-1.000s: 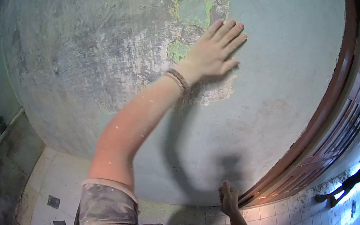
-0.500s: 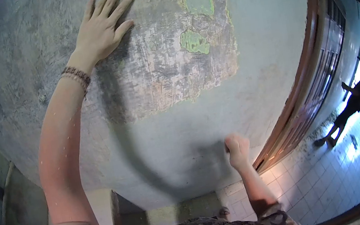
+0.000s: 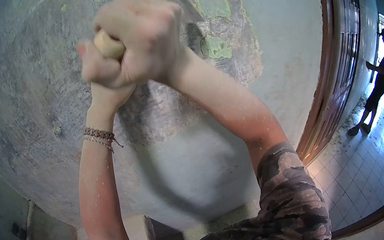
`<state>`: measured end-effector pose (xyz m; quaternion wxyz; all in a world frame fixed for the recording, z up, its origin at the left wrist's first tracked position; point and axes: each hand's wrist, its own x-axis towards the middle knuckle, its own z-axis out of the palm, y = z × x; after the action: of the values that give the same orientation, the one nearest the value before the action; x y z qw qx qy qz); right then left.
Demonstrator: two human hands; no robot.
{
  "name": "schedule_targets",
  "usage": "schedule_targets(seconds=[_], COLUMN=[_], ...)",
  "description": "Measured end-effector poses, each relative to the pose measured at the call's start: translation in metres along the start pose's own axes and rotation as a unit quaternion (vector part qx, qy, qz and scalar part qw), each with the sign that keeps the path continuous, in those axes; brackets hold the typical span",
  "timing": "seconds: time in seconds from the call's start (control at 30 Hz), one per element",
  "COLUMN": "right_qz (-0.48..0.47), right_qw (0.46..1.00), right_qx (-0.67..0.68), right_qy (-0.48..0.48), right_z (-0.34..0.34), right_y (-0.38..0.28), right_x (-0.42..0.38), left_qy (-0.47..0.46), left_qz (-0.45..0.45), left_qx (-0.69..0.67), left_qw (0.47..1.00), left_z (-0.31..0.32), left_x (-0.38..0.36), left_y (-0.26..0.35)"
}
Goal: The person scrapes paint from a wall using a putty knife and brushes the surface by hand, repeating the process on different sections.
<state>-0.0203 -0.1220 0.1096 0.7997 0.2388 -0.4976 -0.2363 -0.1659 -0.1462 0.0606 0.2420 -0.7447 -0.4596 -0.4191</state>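
Observation:
My right hand, blurred by motion, is raised in front of the wall and wrapped around a pale rounded handle. A flat grey blade shows past the far side of the fist; it looks like a scraper. Behind the fist is my left hand, with only its wrist side showing and its fingers hidden. A braided bracelet circles that wrist. The wall in front has a rough, scraped grey area with peeling green paint patches.
A brown-framed barred window or door borders the wall on the right. Beyond it, another person stands on a tiled floor. A pale block-like ledge sits low at the left.
My right fist has risen from low beside the wall to in front of my left hand, now covering its fingers. The view has shifted slightly, and the other person stands more upright.

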Motion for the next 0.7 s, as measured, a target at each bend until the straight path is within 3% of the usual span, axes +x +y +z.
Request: schedule_targets(seconds=[0.03,0.07,0.1,0.17,0.2,0.27,0.37,0.43,0.47,0.5,0.57,0.6,0.63,0.67,0.7], right_qz=[0.006,0.011,0.011,-0.052,-0.050,-0.045,-0.079,-0.064,-0.043,-0.024,-0.013,0.014,-0.055,-0.121,-0.071], right_qw=[1.000,0.999,0.999,0.996,0.996,0.993,0.993,0.997,0.999,0.998,0.992,0.985,0.991,0.955,0.987], right_qx=[-0.024,-0.047,-0.045,-0.004,-0.004,-0.110,-0.054,0.000,0.025,0.049,0.126,0.169,-0.003,-0.175,-0.056], right_qy=[-0.010,-0.019,-0.014,0.076,0.079,-0.001,0.073,0.043,0.017,-0.009,0.014,0.039,0.125,0.207,0.130], right_z=[0.002,0.005,0.011,0.022,0.016,-0.006,-0.002,-0.014,-0.018,-0.021,-0.040,-0.047,-0.040,-0.037,-0.078], right_y=[0.008,0.019,0.033,0.063,0.079,0.099,0.085,0.058,0.051,0.049,0.056,0.061,0.104,0.146,0.099], right_x=[0.001,0.000,-0.003,-0.011,-0.018,-0.027,-0.028,-0.026,-0.028,-0.027,-0.018,-0.012,-0.037,-0.061,0.025], left_qy=[-0.016,-0.033,-0.031,0.089,0.122,0.100,0.082,0.119,0.215,0.218,0.137,0.153,0.169,0.155,0.142], left_qz=[-0.121,-0.105,-0.104,0.121,0.161,0.133,0.106,0.008,0.041,0.039,0.123,0.159,0.195,0.210,0.226], left_qx=[-0.040,0.063,0.069,0.267,0.296,0.282,0.284,0.128,0.065,0.067,0.248,0.198,0.147,0.158,0.169], left_qw=[0.992,0.992,0.992,0.952,0.934,0.945,0.949,0.985,0.974,0.973,0.951,0.955,0.955,0.952,0.949], left_z=[0.007,0.000,0.001,0.006,0.007,0.007,0.015,0.025,0.041,0.046,0.056,0.060,0.060,0.060,0.059], left_x=[0.005,0.006,0.007,0.009,0.012,0.011,0.013,0.013,0.017,0.022,0.034,0.047,0.064,0.082,0.100], left_y=[-0.010,0.002,-0.004,-0.019,-0.017,-0.020,-0.032,-0.032,-0.043,-0.040,-0.026,-0.011,0.006,0.011,0.016])
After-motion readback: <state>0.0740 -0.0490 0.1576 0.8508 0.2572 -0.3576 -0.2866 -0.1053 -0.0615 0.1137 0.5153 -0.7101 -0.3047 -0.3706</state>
